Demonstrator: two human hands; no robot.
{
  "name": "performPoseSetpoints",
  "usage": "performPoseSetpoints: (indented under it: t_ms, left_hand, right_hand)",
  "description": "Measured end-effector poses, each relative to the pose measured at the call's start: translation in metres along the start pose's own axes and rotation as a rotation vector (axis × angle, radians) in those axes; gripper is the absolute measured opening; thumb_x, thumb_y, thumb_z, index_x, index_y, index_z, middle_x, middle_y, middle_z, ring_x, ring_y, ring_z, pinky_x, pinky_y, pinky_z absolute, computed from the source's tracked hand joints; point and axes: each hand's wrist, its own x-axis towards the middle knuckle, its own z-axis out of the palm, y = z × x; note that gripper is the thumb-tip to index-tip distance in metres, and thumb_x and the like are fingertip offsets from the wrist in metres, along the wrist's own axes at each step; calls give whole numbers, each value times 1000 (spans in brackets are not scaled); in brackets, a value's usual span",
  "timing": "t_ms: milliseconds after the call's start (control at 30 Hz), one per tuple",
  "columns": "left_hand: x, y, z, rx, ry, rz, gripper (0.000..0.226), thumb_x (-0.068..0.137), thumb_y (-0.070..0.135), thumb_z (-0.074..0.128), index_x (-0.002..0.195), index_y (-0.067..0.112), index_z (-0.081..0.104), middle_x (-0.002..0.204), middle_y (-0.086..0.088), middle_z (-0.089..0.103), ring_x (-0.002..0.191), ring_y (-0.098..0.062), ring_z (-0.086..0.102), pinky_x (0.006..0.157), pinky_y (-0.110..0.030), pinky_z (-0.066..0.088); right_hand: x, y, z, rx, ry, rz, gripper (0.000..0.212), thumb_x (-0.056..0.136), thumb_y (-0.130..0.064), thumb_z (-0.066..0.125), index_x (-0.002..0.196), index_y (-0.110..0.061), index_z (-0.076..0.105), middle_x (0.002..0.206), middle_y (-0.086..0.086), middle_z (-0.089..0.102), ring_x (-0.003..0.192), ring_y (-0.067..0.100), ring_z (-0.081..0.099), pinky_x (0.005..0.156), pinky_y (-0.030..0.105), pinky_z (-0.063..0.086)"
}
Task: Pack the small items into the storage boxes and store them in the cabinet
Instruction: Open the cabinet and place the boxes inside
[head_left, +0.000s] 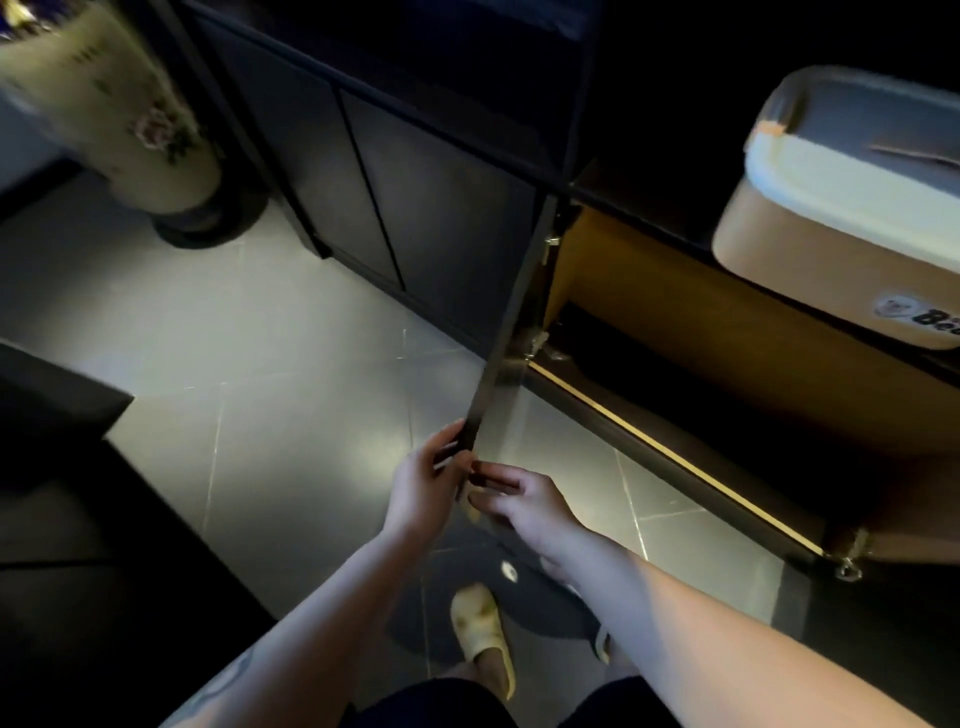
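Sitting on the dark top of the cabinet at the right of the view is a storage box, beige-walled with a pale closed lid and a small printed label low on its front wall; its far right part is cut off by the picture edge. Below it the cabinet stands open, showing a yellow-brown inner wall and a dark floor inside. The cabinet door is swung out toward the camera, seen nearly edge-on, with brass hinges at its inner side. Both hands are at the door's near free edge: the left hand has its fingers curled round that edge, gripping it, and the right hand has its fingers closed against the same edge from the other side. Farther left are two closed dark doors. A pale flowered vase stands on the grey tiled floor at the upper left. One yellow slipper shows on a dark mat below the arms.
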Motion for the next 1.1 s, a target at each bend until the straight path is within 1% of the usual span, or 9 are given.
performPoseSetpoints:
  t_ms: [100, 233, 367, 467, 567, 733, 900, 1000, 1100]
  left_hand:
    - [9, -3, -31, 43, 117, -18, 30, 89, 6, 57, 109, 27, 66, 99, 10, 70, 93, -3, 64, 72, -6, 46]
    - [24, -3, -55, 97, 229, -54, 35, 91, 8, 54, 124, 17, 59, 114, 1, 64, 104, -13, 58, 90, -27, 46]
    - [31, 7, -58, 66, 307, -112, 40, 92, 10, 52, 132, 15, 50, 118, -3, 59, 98, -13, 55, 82, -29, 46]
    - [31, 25, -43, 169, 375, -133, 44, 91, 10, 53, 135, 15, 46, 131, -8, 52, 116, -22, 51, 100, -44, 44]
    - [33, 67, 1, 206, 258, 79, 44, 91, 11, 55, 134, 19, 48, 137, -2, 48, 127, -16, 43, 109, -40, 35]
    - [56, 164, 91, 120, 14, 363, 36, 92, 14, 55, 126, 25, 54, 127, 7, 56, 115, 0, 46, 96, -17, 33]
    - [87, 266, 168, 96, -61, 602, 34, 93, 21, 55, 125, 30, 54, 127, 13, 53, 119, -2, 45, 100, -23, 35]
    - [114, 302, 204, 166, -54, 688, 37, 93, 22, 54, 129, 28, 51, 135, 7, 50, 126, -9, 42, 106, -30, 34]
    - [147, 314, 233, 388, -57, 699, 46, 92, 26, 56, 136, 20, 45, 142, 0, 43, 135, -16, 34, 111, -31, 26]
  right_hand:
    - [12, -7, 21, -17, -53, -49, 40, 88, -12, 64, 124, -29, 60, 119, -6, 64, 112, 13, 57, 98, 34, 48]
    - [19, -13, 22, -46, -30, -117, 42, 87, -10, 65, 116, -40, 61, 117, -13, 64, 110, 4, 57, 91, 23, 48]
    - [20, -25, 5, -55, 26, -152, 41, 88, -9, 63, 114, -41, 60, 113, -18, 63, 106, 0, 56, 91, 20, 43]
    - [17, -40, -18, 0, 127, -174, 39, 88, -8, 64, 115, -36, 62, 111, -16, 64, 104, 4, 62, 84, 15, 46]
    - [3, -61, -55, 54, 212, -236, 41, 87, -7, 64, 121, -31, 61, 113, -15, 64, 104, 2, 61, 73, 6, 44]
    - [-39, -103, -146, 40, 418, -433, 44, 87, -2, 63, 124, -26, 60, 117, -7, 65, 103, 2, 63, 77, 8, 48]
    - [-87, -133, -256, -229, 884, -732, 39, 88, -9, 63, 117, -36, 61, 111, -20, 64, 99, -3, 59, 85, 13, 47]
    - [-99, -144, -319, -406, 1093, -695, 31, 92, -23, 60, 121, -34, 59, 120, -19, 56, 118, 2, 47, 96, 19, 35]
    - [-93, -151, -368, -550, 1115, -474, 42, 94, -31, 56, 135, -23, 50, 133, -2, 48, 132, 17, 34, 105, 30, 31]
